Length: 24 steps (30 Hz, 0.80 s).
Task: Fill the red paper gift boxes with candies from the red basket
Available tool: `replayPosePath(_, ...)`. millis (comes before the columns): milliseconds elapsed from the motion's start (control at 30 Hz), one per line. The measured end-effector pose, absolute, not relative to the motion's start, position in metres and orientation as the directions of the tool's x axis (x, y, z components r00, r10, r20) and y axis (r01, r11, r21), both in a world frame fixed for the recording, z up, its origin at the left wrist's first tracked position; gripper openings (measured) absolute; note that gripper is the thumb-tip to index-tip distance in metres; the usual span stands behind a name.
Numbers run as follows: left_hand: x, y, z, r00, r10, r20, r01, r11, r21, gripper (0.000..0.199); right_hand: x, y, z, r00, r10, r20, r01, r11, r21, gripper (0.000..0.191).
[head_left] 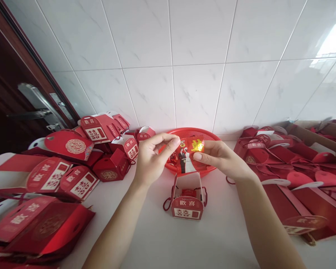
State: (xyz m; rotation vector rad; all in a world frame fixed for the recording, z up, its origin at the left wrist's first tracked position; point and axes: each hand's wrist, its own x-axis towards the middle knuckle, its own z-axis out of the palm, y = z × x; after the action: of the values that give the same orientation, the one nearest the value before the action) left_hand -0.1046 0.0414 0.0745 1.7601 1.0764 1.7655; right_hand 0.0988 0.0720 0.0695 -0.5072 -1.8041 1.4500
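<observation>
Both hands are closed on a red wedding packet (pixel 190 154) printed with a couple and shiny gold characters. My left hand (pixel 155 155) pinches its upper left corner between thumb and fingertips. On the right edge, the thumb of my right hand (pixel 222 157) lies over the front, with the fingers behind. Just below the packet stands a small red and white gift box (pixel 187 211), its top open and dark red cords at its sides. Something red lies inside the box. Behind the packet is a red plastic basket (pixel 194 131), with small red wrapped items partly visible at its left.
Several red gift boxes (pixel 68 145) are piled at the left, near a dark wooden door (pixel 5 74) with a metal handle. More red boxes (pixel 280 157) fill the right side, beside a cardboard carton (pixel 316 129). A white tiled wall (pixel 196 89) rises behind the white table (pixel 168 239).
</observation>
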Motion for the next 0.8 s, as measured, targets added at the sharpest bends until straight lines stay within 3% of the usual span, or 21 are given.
replayPosePath(267,-0.1054,0.0437,0.0727,-0.109,0.775,0.623,0.213,-0.594,0.776,0.018,0.0984,0.0695,0.0723,-0.645,0.709,0.286,-0.134,0.264,-0.955,0.027)
replayPosePath(533,-0.1056,0.0435,0.0718,-0.108,0.776,0.621,0.189,-0.597,0.779,0.017,0.0978,0.0694,0.0691,-0.594,0.747,0.297,-0.118,0.284,-0.952,0.044)
replayPosePath(800,-0.1038,0.0430,0.0722,-0.094,0.782,0.616,0.162,-0.598,0.785,0.014,0.0959,0.0678,0.0702,-0.618,0.748,0.240,-0.089,0.237,-0.967,0.043)
